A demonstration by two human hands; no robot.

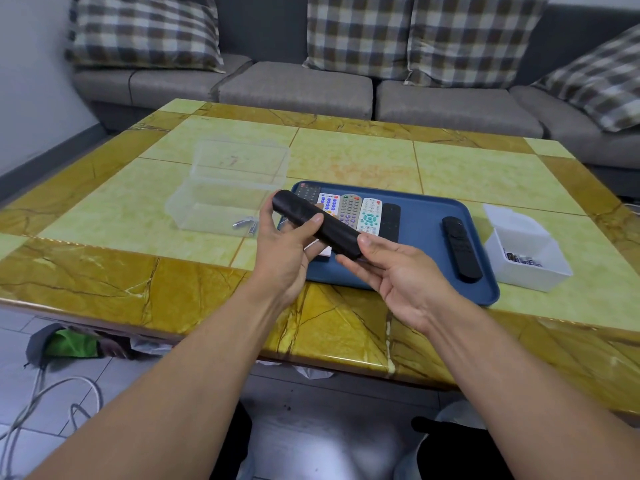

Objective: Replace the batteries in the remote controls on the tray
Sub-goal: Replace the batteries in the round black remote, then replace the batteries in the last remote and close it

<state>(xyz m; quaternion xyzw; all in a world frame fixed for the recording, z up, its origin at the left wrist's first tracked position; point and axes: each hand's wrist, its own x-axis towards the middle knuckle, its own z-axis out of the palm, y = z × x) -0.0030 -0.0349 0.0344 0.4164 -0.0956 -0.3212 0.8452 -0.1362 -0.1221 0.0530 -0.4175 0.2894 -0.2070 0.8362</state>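
Now the marble table [104, 271] carries the blue tray [426, 209], with a row of remotes [349, 211] at its 10 o'clock corner and a spare black one [462, 249] toward 3. Both my hands grip the black remote [313, 226] back-up over the tray: left hand [282, 252] wrapped around its far end, right hand [391, 275] pinching the near end. I judge I'm on the cover; next, my thumb must slide it off.

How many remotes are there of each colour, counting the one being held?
Black remotes: 4, namely the held remote in the left hand and right hand, the far-left remote, the slim remote and the lone remote.
White remotes: 2.
Grey remotes: 1.
Total: 7, with six on the blue tray.
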